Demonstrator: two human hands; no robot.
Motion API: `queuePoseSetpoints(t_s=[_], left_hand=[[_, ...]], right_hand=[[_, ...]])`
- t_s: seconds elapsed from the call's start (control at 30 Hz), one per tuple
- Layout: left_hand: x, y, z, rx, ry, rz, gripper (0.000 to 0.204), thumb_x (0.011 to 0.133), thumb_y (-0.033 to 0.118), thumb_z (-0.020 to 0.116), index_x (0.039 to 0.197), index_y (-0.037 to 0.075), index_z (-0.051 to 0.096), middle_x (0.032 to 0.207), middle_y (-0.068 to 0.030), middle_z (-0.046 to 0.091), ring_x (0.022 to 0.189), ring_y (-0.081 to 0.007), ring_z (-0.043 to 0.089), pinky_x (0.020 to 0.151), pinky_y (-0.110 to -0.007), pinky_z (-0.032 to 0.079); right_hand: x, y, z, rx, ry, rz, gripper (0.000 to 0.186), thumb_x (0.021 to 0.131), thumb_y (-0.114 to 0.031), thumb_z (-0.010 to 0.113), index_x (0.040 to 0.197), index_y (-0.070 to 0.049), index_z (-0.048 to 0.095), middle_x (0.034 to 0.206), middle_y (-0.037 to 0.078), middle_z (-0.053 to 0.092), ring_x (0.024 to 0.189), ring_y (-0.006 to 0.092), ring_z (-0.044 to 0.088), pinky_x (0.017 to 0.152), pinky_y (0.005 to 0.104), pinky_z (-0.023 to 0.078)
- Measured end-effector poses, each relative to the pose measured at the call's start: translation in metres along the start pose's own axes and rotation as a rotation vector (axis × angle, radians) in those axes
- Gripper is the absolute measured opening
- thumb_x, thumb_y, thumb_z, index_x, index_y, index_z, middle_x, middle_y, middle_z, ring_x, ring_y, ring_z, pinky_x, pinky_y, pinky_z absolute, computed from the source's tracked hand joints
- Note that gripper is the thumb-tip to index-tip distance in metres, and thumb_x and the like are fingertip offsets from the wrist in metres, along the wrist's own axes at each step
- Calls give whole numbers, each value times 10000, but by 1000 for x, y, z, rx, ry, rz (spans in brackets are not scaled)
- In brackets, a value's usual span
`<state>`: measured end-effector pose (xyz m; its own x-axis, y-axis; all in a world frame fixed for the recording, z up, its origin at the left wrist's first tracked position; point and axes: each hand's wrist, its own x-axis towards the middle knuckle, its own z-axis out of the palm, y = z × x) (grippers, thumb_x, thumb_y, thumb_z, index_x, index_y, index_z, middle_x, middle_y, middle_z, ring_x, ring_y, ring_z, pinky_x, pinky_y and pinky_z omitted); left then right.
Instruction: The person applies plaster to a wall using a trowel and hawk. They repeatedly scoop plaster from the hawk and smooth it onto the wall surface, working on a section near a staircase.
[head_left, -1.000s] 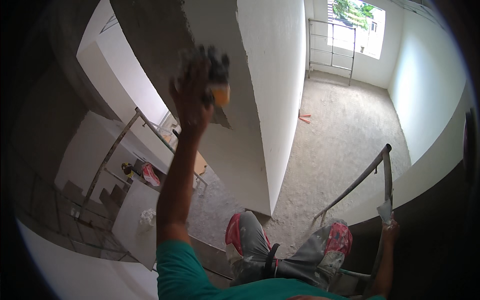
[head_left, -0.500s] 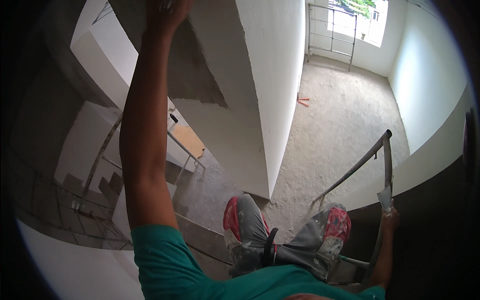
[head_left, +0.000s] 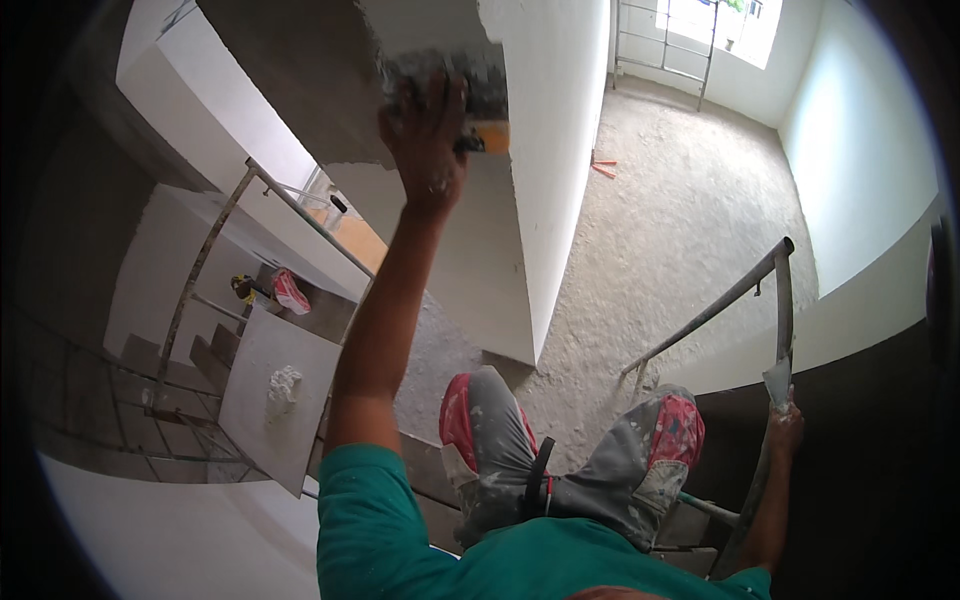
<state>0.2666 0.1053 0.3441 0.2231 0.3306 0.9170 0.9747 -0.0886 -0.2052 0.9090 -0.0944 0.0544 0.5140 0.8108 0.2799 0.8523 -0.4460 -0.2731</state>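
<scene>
View from the head, looking down on a person's two bare hands beside a wall (head_left: 470,240). The left hand (head_left: 425,140), raised on an outstretched arm, has its fingers spread and bent over a trowel (head_left: 488,137) held at the wall's narrower face, between a dark grey area and a lighter one; an orange part of the trowel shows to the right of the fingers, near the wall's corner, while its handle is hidden by the hand. The right hand (head_left: 786,425), low at the right, is closed round a putty knife (head_left: 777,378), whose pale blade points upward beside the post of a metal rail (head_left: 715,310); whether the fingers also wrap the post cannot be told. Below lie the wearer's grey trousers (head_left: 505,450), with red knee patches and white spatters, and a teal shirt (head_left: 500,560). At the left, a white board (head_left: 300,350) bears a lump of white plaster (head_left: 284,387), near a metal frame (head_left: 205,255) and a red-and-white bag (head_left: 290,291). Beyond the wall, orange strips (head_left: 603,167) lie on a rough grey floor (head_left: 690,200), and a second metal frame (head_left: 665,68) stands before a bright window (head_left: 740,35).
</scene>
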Motion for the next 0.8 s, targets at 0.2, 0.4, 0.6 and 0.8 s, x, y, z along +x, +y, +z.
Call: queuePoseSetpoints(t_s=[0.2,0.4,0.6,0.8], left_hand=[[-96,15,36,-108,-191,-75,745,615,88,701,1325,105,473,1412,-133,407,1329,-426,301,1054,-588,187],[-85,-17,-5,-136,-79,-49,705,710,80,643,1378,158,431,1435,-77,410,1338,-309,353,1077,-587,145],[146,-63,-99,-24,354,146,711,762,141,613,1423,158,355,1406,-58,440,1293,-276,410,1028,-586,232],[275,-86,-156,172,429,135,589,805,6,589,1363,117,434,1400,-106,453,1292,-305,420,1041,-584,288]], right_hand=[[3,-11,-2,32,-6,5,538,773,-313,694,1277,-178,563,925,189,671,851,379,643,735,460,513],[6,19,29,50,71,-88,519,741,-271,711,1231,-142,599,898,194,672,829,370,650,728,455,523],[-5,20,1,54,70,52,407,687,-252,758,1024,-50,649,948,196,666,916,369,634,807,457,507],[-1,2,1,50,46,53,405,703,-316,758,976,-30,666,960,209,662,923,378,634,807,468,505]])
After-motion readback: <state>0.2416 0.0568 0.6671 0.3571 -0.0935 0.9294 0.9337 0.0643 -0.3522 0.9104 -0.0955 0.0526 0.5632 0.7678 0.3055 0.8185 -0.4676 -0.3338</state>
